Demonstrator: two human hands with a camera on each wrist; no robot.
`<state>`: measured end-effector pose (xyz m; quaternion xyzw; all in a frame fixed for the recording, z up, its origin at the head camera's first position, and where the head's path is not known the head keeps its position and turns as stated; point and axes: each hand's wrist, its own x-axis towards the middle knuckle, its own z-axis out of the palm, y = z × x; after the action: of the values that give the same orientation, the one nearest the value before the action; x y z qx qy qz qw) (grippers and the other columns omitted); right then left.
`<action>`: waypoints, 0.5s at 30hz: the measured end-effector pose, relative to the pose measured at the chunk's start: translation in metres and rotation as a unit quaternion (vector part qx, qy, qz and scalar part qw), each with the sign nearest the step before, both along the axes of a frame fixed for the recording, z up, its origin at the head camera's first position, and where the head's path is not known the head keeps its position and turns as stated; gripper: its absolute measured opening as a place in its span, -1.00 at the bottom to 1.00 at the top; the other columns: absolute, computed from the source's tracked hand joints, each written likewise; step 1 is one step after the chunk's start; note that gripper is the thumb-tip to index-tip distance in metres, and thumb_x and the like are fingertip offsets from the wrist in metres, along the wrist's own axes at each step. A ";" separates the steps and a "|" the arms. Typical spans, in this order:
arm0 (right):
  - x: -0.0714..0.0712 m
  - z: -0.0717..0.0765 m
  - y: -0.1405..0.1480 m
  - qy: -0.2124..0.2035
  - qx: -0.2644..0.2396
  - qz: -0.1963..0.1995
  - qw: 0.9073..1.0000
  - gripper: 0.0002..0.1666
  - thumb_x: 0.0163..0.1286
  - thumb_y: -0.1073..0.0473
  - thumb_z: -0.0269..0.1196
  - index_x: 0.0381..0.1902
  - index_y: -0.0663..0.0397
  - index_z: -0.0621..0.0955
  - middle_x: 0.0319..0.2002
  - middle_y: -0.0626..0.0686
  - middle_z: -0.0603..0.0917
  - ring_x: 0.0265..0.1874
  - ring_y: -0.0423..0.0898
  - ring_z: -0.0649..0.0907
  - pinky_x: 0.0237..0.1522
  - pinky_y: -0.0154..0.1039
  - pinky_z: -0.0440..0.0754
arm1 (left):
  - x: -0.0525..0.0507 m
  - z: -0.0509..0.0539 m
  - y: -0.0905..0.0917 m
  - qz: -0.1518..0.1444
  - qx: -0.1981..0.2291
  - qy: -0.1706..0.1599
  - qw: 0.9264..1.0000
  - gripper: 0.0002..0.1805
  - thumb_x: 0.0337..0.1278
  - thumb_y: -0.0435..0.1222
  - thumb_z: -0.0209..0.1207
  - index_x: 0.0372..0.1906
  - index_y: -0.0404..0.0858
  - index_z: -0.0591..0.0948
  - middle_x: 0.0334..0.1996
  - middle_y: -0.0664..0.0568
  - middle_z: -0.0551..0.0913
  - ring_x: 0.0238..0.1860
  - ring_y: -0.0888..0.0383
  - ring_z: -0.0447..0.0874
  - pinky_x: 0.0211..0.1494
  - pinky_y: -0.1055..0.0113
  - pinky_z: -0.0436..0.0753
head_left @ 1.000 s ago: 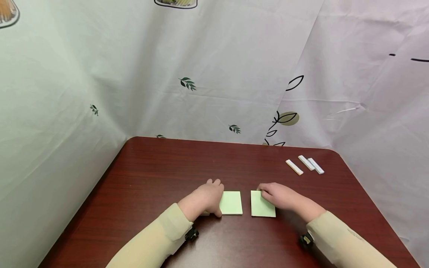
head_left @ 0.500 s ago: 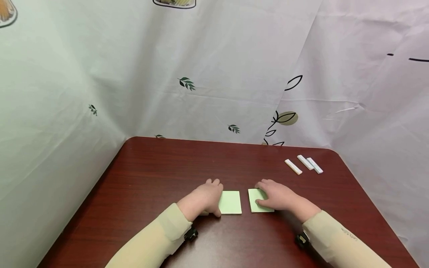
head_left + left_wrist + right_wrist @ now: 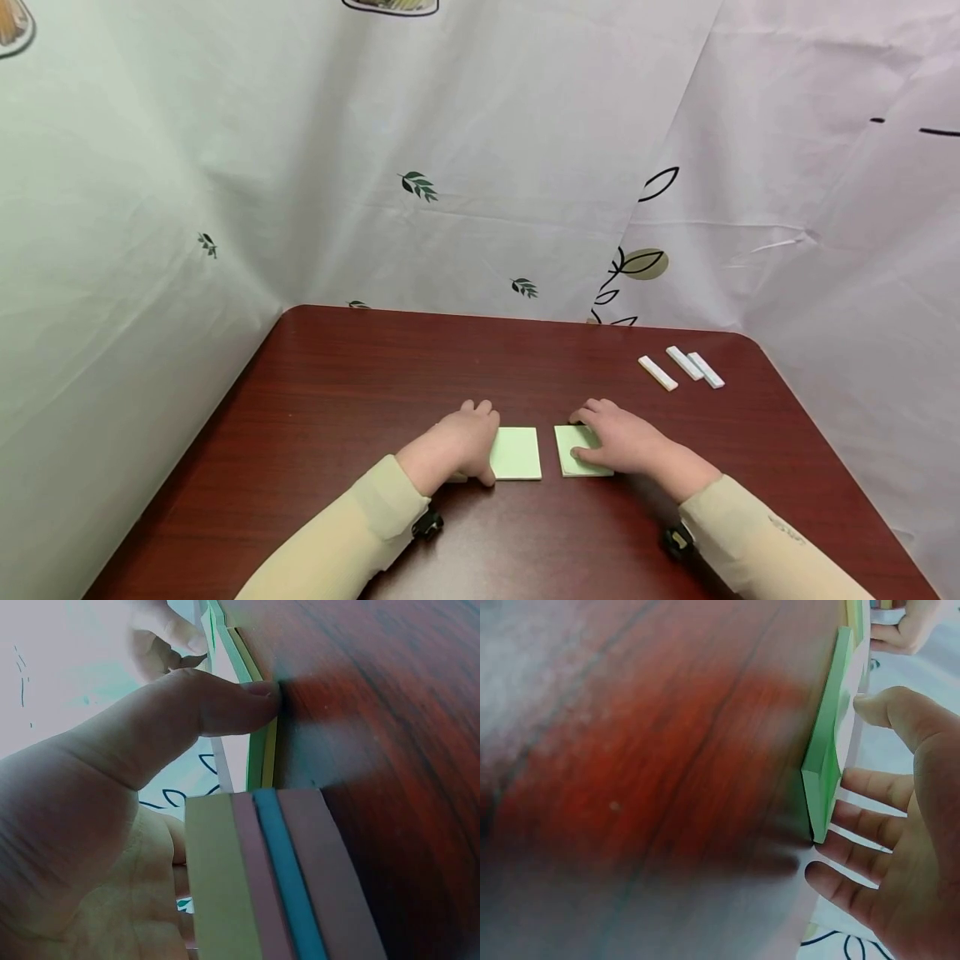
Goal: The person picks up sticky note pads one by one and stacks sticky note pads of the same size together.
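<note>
A light green sticky note pad (image 3: pixel 515 454) lies flat at mid-table, with a yellow layer beneath it in the left wrist view. My left hand (image 3: pixel 459 443) spans its left side, the thumb (image 3: pixel 232 709) on the near edge. Partly hidden below that palm is a stack of yellow, pink, blue and mauve sticky note pads (image 3: pixel 277 877). To the right, across a narrow gap, sits another green sticky note pad (image 3: pixel 567 454). My right hand (image 3: pixel 615 437) holds it, thumb on top and fingers at its far and right edges. Its top sheet looks slightly raised in the right wrist view.
Three slim white bars (image 3: pixel 657 373) lie toward the back right of the dark red wooden table (image 3: pixel 360 367). Behind the table hangs a pale printed cloth (image 3: pixel 480 233), which also closes off both sides.
My right hand has shifted slightly left and away from me, bringing its green sticky note pad closer to the other. Its thumb now lies on top. My left hand stays in place.
</note>
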<state>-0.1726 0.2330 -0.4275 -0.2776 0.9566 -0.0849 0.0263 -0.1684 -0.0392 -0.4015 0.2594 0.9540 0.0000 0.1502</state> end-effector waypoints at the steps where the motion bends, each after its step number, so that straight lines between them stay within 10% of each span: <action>1: 0.000 0.001 0.001 -0.002 -0.004 -0.001 1.000 -0.51 0.20 -0.07 0.39 0.01 0.05 0.64 -0.09 -0.04 0.57 -0.05 -0.03 0.55 -0.05 -0.06 0.56 | 0.000 0.000 0.000 -0.001 -0.001 0.001 1.000 -0.22 -0.34 0.07 0.56 0.02 -0.25 0.51 -0.08 -0.01 0.41 -0.12 0.03 0.34 -0.18 0.21 0.58; 15: 0.008 0.011 0.020 -0.060 -0.011 -0.053 0.997 -0.44 0.22 -0.01 0.40 0.11 0.15 0.61 0.07 0.14 0.55 0.10 0.13 0.53 0.03 0.07 0.55 | 0.000 -0.001 -0.001 -0.006 -0.004 0.006 1.000 -0.22 -0.34 0.06 0.55 0.01 -0.26 0.50 -0.07 -0.01 0.41 -0.11 0.02 0.36 -0.15 0.19 0.59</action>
<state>-0.1651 0.2527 -0.4170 -0.2208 0.9658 -0.1129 0.0758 -0.1685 -0.0402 -0.4022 0.2648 0.9533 -0.0061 0.1452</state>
